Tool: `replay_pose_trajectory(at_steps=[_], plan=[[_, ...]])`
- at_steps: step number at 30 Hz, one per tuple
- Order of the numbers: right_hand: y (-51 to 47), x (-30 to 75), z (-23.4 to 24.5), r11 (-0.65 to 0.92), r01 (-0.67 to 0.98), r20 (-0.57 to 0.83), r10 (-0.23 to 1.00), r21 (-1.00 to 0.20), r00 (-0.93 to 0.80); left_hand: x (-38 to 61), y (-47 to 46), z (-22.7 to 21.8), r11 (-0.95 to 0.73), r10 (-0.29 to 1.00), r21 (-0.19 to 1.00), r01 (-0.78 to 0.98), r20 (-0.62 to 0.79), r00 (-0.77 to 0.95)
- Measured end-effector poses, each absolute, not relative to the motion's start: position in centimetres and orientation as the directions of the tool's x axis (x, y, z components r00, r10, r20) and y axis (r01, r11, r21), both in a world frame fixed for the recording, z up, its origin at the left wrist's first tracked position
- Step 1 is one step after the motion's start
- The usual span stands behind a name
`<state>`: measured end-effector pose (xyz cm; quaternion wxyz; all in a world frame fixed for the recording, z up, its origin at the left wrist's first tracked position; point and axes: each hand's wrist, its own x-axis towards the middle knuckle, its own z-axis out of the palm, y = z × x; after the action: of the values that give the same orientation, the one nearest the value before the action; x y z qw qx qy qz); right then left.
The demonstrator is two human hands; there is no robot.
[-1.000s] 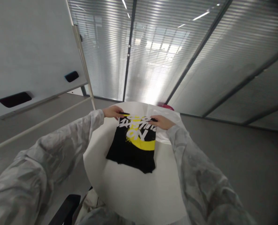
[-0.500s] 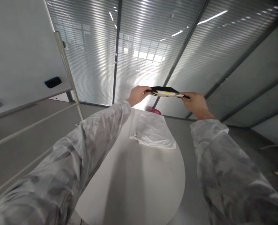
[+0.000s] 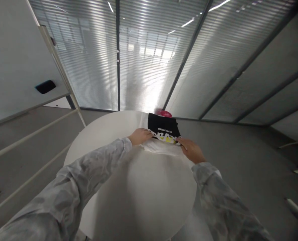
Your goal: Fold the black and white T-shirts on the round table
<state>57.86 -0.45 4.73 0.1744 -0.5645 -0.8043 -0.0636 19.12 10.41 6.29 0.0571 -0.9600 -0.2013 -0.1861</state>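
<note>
A folded black T-shirt (image 3: pixel 164 124) with white lettering and a yellow-and-white print lies at the far side of the round white table (image 3: pixel 149 190). My left hand (image 3: pixel 140 136) is closed on its near left corner. At the near right corner, my right hand (image 3: pixel 192 150) grips the edge, thumb and fingers together. Beneath the shirt is a thin, wrinkled white pile (image 3: pixel 161 147), mostly covered; whether it is cloth or plastic I cannot tell.
Just behind the shirt is a pink-red round object (image 3: pixel 165 113). A whiteboard (image 3: pixel 15 53) on a pale metal frame stands at left, with a black eraser-like piece (image 3: pixel 45 87) on it. Ribbed, glossy panels (image 3: pixel 98 60) rise behind the table.
Both hands have come down with the black T-shirt from above the table onto the white pile. Its printed face now shows, and the view has shifted slightly.
</note>
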Motion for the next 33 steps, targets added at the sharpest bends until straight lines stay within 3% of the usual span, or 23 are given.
replay_pose_trajectory(at_steps=[6, 10, 13, 17, 19, 21, 25, 28, 33], plan=[[-1.7, 56.8, 6.8, 0.336, 0.934, 0.507, 0.830, -0.123, -0.232, 17.9, 10.3, 8.0, -0.920, 0.337, -0.014, 0.391, 0.482, 0.809], [-4.3, 56.5, 5.3, 0.467, 0.880, 0.415, 0.819, -0.084, -0.395, 16.2, 8.0, 6.2, -0.976, 0.191, -0.027, 0.216, 0.368, 0.910], [-4.6, 56.2, 5.1, 0.493, 0.866, 0.364, 0.824, -0.084, -0.434, 16.5, 7.1, 5.6, -0.990, 0.144, 0.041, 0.138, 0.332, 0.932], [-0.4, 53.8, 6.6, 0.352, 0.925, 0.443, 0.859, -0.141, -0.259, 21.0, 9.1, 6.8, -0.929, 0.368, 0.223, 0.294, 0.506, 0.780], [2.9, 51.9, 6.8, 0.308, 0.936, 0.453, 0.868, -0.168, -0.204, 24.5, 11.0, 7.1, -0.880, 0.474, 0.258, 0.400, 0.550, 0.688], [6.0, 50.3, 6.1, 0.293, 0.940, 0.429, 0.882, -0.177, -0.194, 27.4, 12.9, 6.4, -0.821, 0.565, 0.271, 0.502, 0.509, 0.650], [10.5, 49.7, 2.6, 0.195, 0.961, 0.305, 0.944, -0.197, -0.129, 29.8, 15.8, 2.9, -0.664, 0.747, 0.339, 0.667, 0.267, 0.608], [12.2, 51.8, 0.7, 0.114, 0.965, 0.218, 0.974, -0.234, -0.062, 29.0, 17.1, 0.8, -0.614, 0.787, 0.368, 0.698, 0.216, 0.579], [13.0, 55.8, 0.0, 0.009, 0.957, 0.192, 0.980, -0.290, 0.049, 28.0, 18.0, 0.2, -0.534, 0.840, 0.419, 0.735, 0.165, 0.517]])
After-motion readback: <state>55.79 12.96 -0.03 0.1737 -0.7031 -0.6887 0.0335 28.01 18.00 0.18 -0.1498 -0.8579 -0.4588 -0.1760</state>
